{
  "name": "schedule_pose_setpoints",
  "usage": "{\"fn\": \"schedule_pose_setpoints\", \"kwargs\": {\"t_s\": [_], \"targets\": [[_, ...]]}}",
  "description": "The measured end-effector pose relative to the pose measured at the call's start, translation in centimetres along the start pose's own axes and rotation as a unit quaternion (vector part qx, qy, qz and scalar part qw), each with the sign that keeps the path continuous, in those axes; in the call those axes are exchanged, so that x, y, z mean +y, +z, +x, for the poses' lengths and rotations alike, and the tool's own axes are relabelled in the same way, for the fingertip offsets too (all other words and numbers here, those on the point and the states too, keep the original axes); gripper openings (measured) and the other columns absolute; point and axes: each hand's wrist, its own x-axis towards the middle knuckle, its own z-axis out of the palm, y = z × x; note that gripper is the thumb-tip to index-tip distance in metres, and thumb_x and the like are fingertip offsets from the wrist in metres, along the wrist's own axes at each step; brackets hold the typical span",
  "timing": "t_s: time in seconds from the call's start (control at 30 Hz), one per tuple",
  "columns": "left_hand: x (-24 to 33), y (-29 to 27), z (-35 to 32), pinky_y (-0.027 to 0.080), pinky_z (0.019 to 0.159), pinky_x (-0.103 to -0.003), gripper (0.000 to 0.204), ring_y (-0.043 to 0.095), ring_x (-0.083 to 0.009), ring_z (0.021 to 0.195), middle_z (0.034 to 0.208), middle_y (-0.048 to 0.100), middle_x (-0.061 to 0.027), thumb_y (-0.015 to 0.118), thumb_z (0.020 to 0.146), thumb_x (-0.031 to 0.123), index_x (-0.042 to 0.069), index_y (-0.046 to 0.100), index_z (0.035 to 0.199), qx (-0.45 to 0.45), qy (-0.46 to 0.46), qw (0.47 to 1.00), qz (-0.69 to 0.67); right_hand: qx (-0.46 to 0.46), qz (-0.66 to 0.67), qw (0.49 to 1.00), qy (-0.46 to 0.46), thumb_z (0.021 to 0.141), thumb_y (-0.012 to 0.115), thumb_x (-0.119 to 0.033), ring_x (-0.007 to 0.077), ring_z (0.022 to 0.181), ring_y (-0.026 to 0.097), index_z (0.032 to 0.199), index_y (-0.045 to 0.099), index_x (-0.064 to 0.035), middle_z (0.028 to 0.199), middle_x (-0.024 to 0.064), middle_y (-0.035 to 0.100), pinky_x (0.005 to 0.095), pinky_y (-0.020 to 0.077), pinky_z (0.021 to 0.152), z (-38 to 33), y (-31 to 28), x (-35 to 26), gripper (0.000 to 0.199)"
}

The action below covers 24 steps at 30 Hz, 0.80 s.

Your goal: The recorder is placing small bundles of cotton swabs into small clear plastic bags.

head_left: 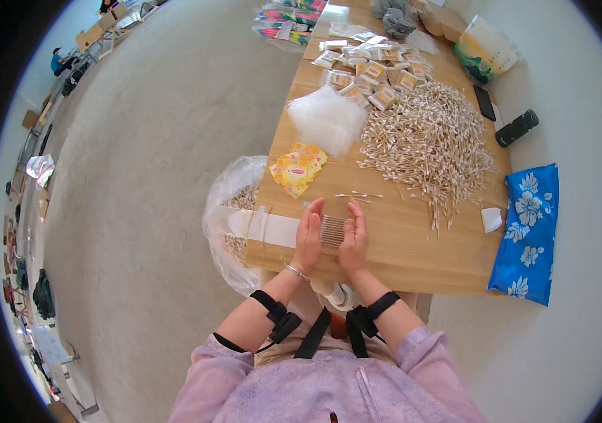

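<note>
My left hand [308, 238] and my right hand [354, 240] stand edge-on upon the wooden table [414, 247], palms facing each other. Between them lies a small row of cotton swabs [332, 231], squeezed at both ends by the palms. A few loose swabs [359, 195] lie just beyond my fingertips. A big heap of cotton swabs [431, 144] spreads over the table's right half. Yellow paper labels [297, 169] lie in a small pile ahead on the left, with a stack of clear plastic bags [327, 118] behind them.
Several filled, labelled packets [375, 70] lie at the table's far end. A clear sack of swabs [234, 204] hangs at the table's left edge. A blue flowered cloth [526, 233], a black cylinder [517, 127] and a phone [485, 103] sit on the right.
</note>
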Motion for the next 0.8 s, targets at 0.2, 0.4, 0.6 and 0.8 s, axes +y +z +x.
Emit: {"fn": "schedule_pose_setpoints", "kwargs": {"t_s": [0.2, 0.4, 0.6, 0.8], "targets": [[0.5, -0.2, 0.1, 0.023, 0.112, -0.034, 0.056, 0.032, -0.0212, 0.134, 0.141, 0.038, -0.0138, 0.036, 0.101, 0.040, -0.003, 0.034, 0.137, 0.031, 0.000, 0.998, -0.048, -0.093, -0.329, 0.926, -0.161, 0.084, 0.060, -0.019, 0.0396, 0.137, 0.023, 0.136, 0.033, 0.0038, 0.144, 0.0230, 0.030, 0.0467, 0.0201, 0.113, -1.2, -2.7, -0.3, 0.063], [0.5, -0.7, 0.3, 0.018, 0.114, -0.035, 0.057, 0.028, -0.0219, 0.137, 0.144, 0.033, -0.0136, 0.034, 0.101, 0.040, -0.002, 0.031, 0.139, -0.007, -0.002, 1.000, -0.020, -0.185, -0.373, 0.894, -0.166, 0.074, 0.072, -0.024, 0.0427, 0.137, 0.019, 0.141, 0.023, 0.0039, 0.147, 0.0244, 0.022, 0.0485, 0.0182, 0.113, -1.1, -3.4, -1.6, 0.087], [0.8, 0.0, -0.1, 0.022, 0.112, -0.034, 0.057, 0.032, -0.0221, 0.134, 0.141, 0.037, -0.0139, 0.035, 0.101, 0.041, -0.003, 0.034, 0.137, -0.001, 0.004, 1.000, -0.023, -0.109, -0.219, 0.963, -0.116, 0.081, 0.061, -0.010, 0.0397, 0.138, 0.022, 0.140, 0.025, 0.0041, 0.146, 0.0241, 0.026, 0.0439, 0.0179, 0.114, -0.9, -3.2, 0.3, 0.071], [0.6, -0.3, 0.0, 0.022, 0.112, -0.034, 0.059, 0.032, -0.0227, 0.134, 0.141, 0.038, -0.0148, 0.036, 0.100, 0.042, -0.003, 0.034, 0.137, -0.006, 0.005, 1.000, -0.005, -0.029, -0.037, 0.999, -0.017, 0.088, 0.045, -0.007, 0.0333, 0.140, 0.020, 0.138, 0.030, 0.0046, 0.149, 0.0211, 0.025, 0.0383, 0.0159, 0.114, -0.6, -0.4, 0.2, 0.054]]}}
